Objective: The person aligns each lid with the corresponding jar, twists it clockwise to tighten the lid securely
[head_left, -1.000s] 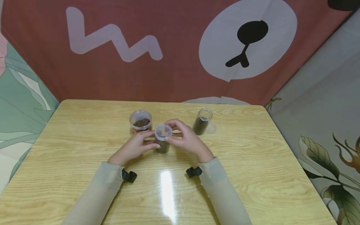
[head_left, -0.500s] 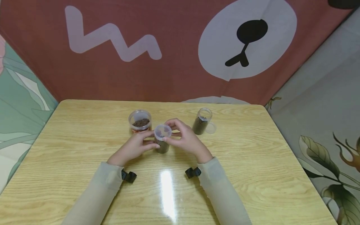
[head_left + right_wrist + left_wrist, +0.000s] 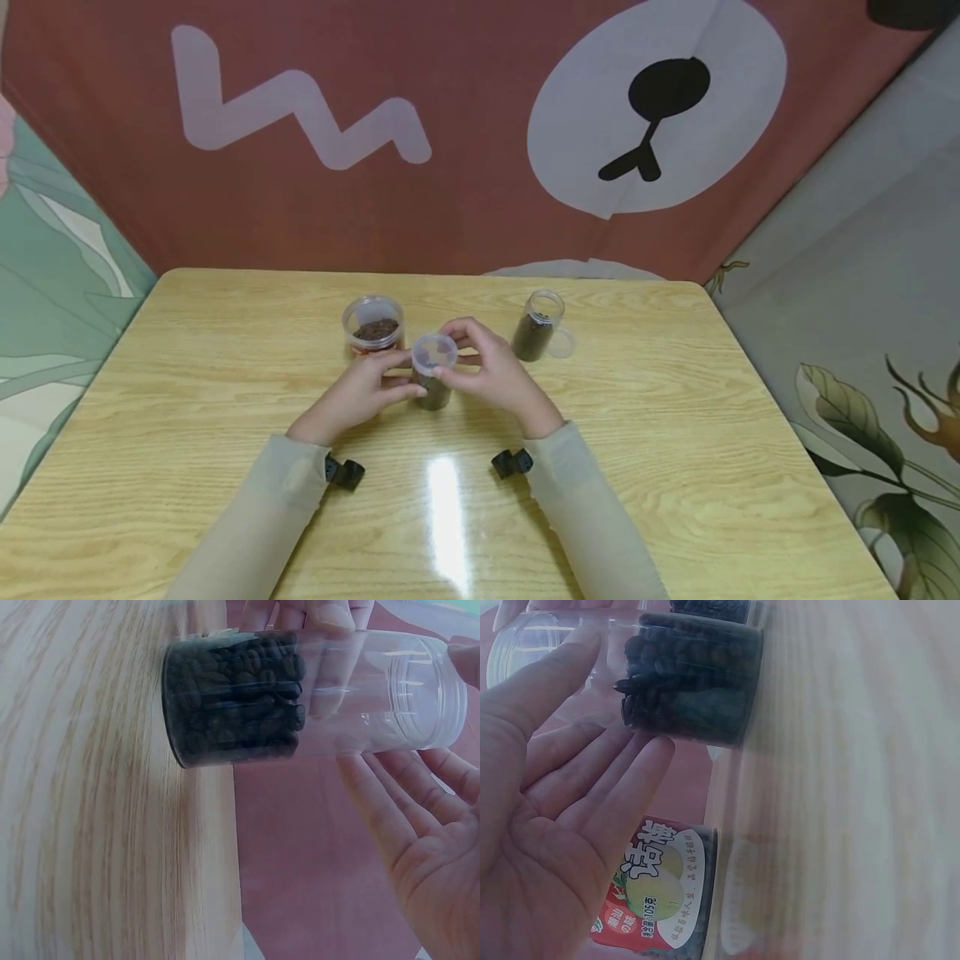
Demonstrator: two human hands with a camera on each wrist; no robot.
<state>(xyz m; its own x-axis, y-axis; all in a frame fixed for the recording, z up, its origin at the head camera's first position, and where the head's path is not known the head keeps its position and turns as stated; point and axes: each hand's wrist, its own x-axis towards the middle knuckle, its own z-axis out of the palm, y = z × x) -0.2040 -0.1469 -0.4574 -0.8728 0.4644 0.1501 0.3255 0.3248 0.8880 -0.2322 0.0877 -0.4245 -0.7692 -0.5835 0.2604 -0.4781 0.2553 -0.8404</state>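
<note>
A clear cylindrical jar (image 3: 432, 397) of dark coffee beans (image 3: 232, 701) stands upright on the table, filled about halfway. Its translucent lid (image 3: 434, 353) sits at the mouth. Thumb and fingers of my left hand (image 3: 348, 397) hold the jar body from the left, as the left wrist view also shows. From the other side my right hand (image 3: 497, 377) pinches the lid's rim between thumb and fingers. Whether the lid is fully seated cannot be told.
Behind my left hand stands an uncovered tub (image 3: 372, 320) of brown pieces, bearing a red label with green fruit (image 3: 656, 892). Back right is another uncovered clear jar (image 3: 534, 335) of dark contents, with a flat translucent lid (image 3: 562, 343) on the wooden table (image 3: 675, 433) beside it.
Both hands keep their hold on the jar and lid with hardly any movement. The right wrist has shifted very slightly to the left.
</note>
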